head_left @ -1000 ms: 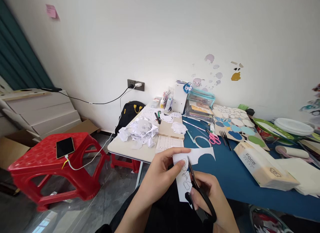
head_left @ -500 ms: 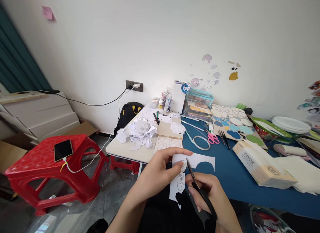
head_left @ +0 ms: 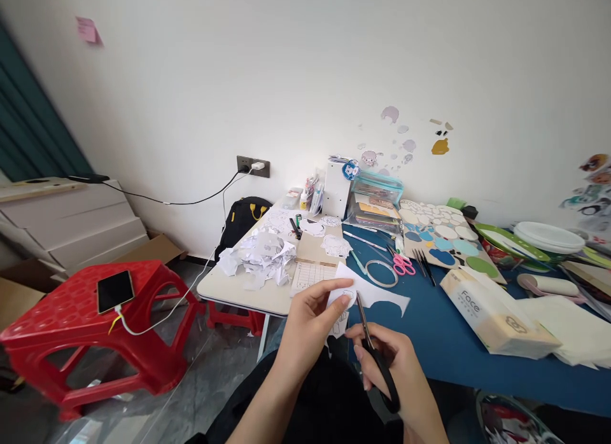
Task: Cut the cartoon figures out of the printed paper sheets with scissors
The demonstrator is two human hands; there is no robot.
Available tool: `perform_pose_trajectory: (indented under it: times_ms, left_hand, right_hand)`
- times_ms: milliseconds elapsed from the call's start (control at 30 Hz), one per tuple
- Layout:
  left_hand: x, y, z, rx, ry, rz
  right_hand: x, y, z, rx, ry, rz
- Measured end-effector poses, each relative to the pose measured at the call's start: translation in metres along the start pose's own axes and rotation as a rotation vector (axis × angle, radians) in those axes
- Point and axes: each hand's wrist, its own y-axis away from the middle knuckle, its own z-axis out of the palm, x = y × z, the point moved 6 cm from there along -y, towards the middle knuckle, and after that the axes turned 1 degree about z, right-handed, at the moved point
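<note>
A partly cut sheet of white paper point(head_left: 377, 294) with line drawings is pinched between the thumb and fingers of my left hand point(head_left: 317, 310). Black-handled scissors point(head_left: 382, 361) are in my right hand point(head_left: 394, 358), fingers wrapped around the handles. Their blades point up and away from me, touching the paper just right of my left thumb, beside a small drawn shape. A curved piece is cut out of the sheet's right side. Its lower part hangs below my left hand, partly hidden.
Crumpled paper scraps point(head_left: 265, 256) heap on the white table point(head_left: 224, 285). On the blue table point(head_left: 458, 361) lie pink scissors point(head_left: 403, 264), a tape roll point(head_left: 382, 273), tweezers point(head_left: 424, 266) and a tissue pack point(head_left: 496, 313). A red stool point(head_left: 143, 348) at left bears a phone point(head_left: 115, 291).
The paper has turned in my left hand, its right part now sloping down to the right. Its lower part shows less. Both hands stay close together, the scissors still at the paper.
</note>
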Motion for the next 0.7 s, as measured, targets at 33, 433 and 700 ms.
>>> perform_pose_trajectory:
  times_ms: [33,433,700]
  left_hand:
    - [0.003,-0.002,-0.002,-0.018,-0.047,0.008]
    - [0.028,-0.002,-0.003,-0.175,-0.373,0.011]
    - [0.028,-0.002,0.004,-0.327,-0.287,-0.044]
  right_hand:
    - [0.001,0.002,-0.002,-0.039,-0.024,-0.005]
    - [0.000,0.015,-0.009,-0.207,-0.063,0.086]
    - [-0.004,0.010,-0.006,-0.273,-0.136,0.009]
